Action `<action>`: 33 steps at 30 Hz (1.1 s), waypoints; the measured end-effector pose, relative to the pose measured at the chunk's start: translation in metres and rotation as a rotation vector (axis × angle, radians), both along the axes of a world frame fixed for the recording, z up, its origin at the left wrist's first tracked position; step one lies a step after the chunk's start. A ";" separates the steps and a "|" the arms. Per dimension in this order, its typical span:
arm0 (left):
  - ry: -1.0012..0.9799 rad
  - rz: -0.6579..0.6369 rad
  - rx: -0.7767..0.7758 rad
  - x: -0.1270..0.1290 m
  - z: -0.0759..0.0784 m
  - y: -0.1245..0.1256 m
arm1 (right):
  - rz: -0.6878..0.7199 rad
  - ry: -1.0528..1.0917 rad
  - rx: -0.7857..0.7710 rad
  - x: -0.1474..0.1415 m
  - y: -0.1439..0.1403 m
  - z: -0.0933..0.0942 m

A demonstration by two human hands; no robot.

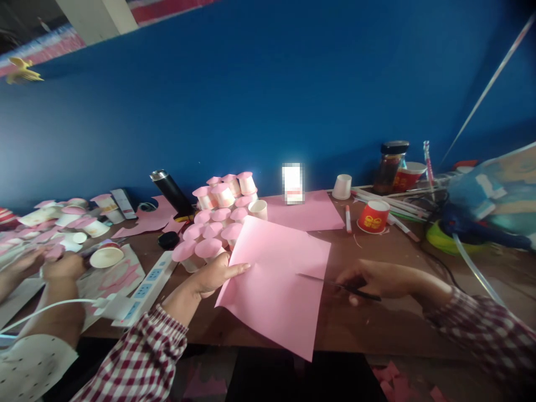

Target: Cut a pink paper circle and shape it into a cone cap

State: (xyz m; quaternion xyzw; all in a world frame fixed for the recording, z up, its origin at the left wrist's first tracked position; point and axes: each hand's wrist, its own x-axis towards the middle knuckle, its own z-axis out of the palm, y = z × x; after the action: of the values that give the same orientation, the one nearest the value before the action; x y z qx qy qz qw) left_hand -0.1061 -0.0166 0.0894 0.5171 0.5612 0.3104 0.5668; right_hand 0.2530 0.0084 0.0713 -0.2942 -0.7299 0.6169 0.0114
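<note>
- Currently, the left grip [214, 274] is pinching a pink sheet [278, 287].
- The right grip [371, 278] is clasping scissors [365, 293].
- Cutting is seemingly just starting, leaving most of the sheet whole.

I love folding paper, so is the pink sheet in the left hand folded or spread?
Spread: the sheet shows one broad face, its corners apart, though its edge curls a little near the left hand.

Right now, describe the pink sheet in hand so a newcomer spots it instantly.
Find the brown table below the blue wall. At its near edge, the left hand grips the pink sheet. Unlike the flat paper behind, it's raised, with scissors at its right edge.
</note>
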 end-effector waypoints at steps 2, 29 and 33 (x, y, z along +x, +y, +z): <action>0.002 -0.030 -0.017 0.001 0.000 -0.001 | -0.024 0.008 -0.013 0.000 -0.003 -0.004; -0.105 -0.106 -0.056 0.011 -0.013 -0.003 | 0.011 0.074 0.072 -0.008 -0.018 -0.019; -0.097 -0.131 -0.087 0.011 -0.010 -0.003 | 0.009 0.060 0.061 -0.009 -0.018 -0.018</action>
State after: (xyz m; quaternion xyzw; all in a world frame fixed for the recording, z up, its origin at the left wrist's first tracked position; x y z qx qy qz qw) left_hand -0.0949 -0.0198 0.0791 0.5121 0.5111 0.2728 0.6342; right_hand 0.2441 -0.0097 0.0532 -0.2719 -0.7490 0.6029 0.0397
